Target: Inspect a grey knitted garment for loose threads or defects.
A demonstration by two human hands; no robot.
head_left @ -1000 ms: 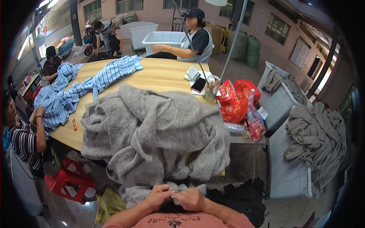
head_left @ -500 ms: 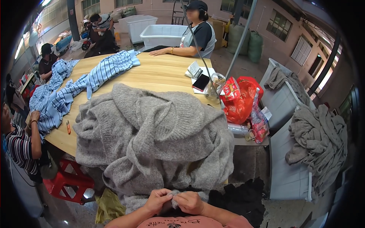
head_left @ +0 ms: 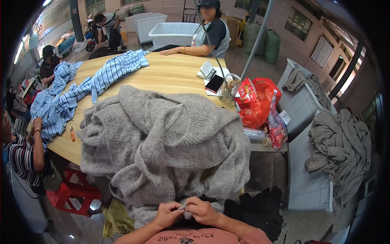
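A large heap of grey knitted fabric [head_left: 183,130], ribbed in places, covers the near part of the wooden table and hangs over its front edge. Close to my body, my left hand [head_left: 168,214] pinches a small bit of this grey knit between thumb and fingers. My right hand [head_left: 201,210] meets it fingertip to fingertip, pinching the same bit. What exactly lies between the fingertips is too small to make out beyond grey knit. More grey knit shows beneath and behind both hands.
Blue striped fabric [head_left: 81,93] and an orange-handled cutter [head_left: 72,134] lie left on the table [head_left: 174,67], where a co-worker [head_left: 26,154] handles the fabric. Another person stands opposite. Right are a phone [head_left: 214,83], red bags [head_left: 258,101] and bins [head_left: 310,162] with grey knits; a red stool [head_left: 73,195] stands left.
My hands remain together at the knit; my right hand has risen slightly and its fingers have shifted. Across the table, the standing person's head has turned. A person far back has straightened somewhat.
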